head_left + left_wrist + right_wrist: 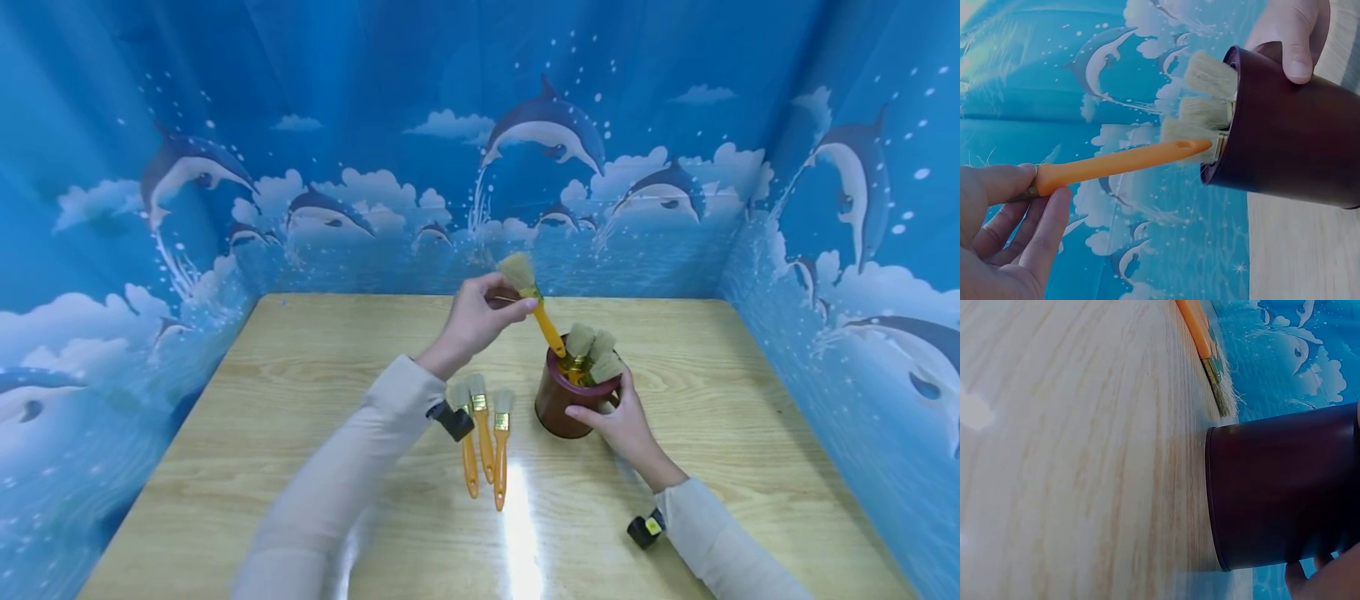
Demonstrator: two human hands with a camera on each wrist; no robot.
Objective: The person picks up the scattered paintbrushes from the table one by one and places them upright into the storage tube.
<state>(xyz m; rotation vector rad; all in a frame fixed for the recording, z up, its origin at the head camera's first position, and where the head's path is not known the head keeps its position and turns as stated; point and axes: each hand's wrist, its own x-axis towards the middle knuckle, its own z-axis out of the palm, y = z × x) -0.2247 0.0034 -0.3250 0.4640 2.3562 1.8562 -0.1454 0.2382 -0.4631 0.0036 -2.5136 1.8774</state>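
In the head view my left hand [483,312] pinches a paintbrush [549,327] near its ferrule, bristles up. Its orange handle slants down, the end at the rim of a dark brown cup [558,404]. The left wrist view shows the same handle [1116,164] in front of the bristles [1207,112] of brushes standing in the cup. My right hand [626,421] grips the cup's right side, thumb on the front; its other fingers are mostly hidden. Several brushes [592,354] stand in the cup, bristles up.
Three paintbrushes [501,442] with orange handles lie on the wooden table [315,417] left of the cup, bristles pointing away, partly below my left wrist. A blue curtain [375,125] with dolphins surrounds the table's back and sides.
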